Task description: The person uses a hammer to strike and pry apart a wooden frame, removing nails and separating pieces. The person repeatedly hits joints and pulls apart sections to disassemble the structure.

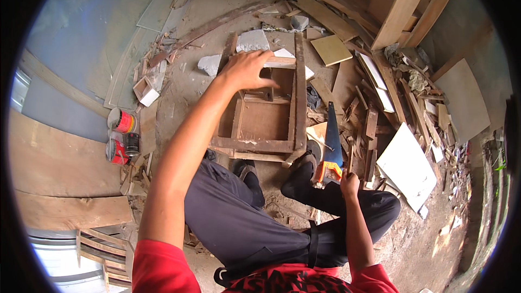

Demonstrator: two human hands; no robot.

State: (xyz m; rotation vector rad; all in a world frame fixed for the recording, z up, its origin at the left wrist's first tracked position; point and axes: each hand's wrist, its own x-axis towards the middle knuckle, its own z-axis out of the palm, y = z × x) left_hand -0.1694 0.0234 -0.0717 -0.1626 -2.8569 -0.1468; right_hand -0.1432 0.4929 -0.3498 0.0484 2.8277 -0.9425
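In front of my feet stands a worn wooden frame [300,97], a stool-like piece with side rails, crossbars and a brown inner panel. My left hand [247,70] is over its far left part, close to a crossbar, with thumb and fingers spread; the palm's contact is hidden. Low beside my right knee, my right hand [350,183] is closed around a slim wooden handle [351,157] pointing up; what sits at its far end is unclear. Just left of that hand, a handsaw [332,138] with a dark blue blade and orange grip leans near my right shoe.
Paint cans [122,121] stand at the left by a wooden board [59,154]. Scrap wood [372,122] is heaped on the right, with a white panel [408,165]. A yellowish board [331,50] and pale stone chunks [253,40] lie beyond the frame. Planks lean at the far right.
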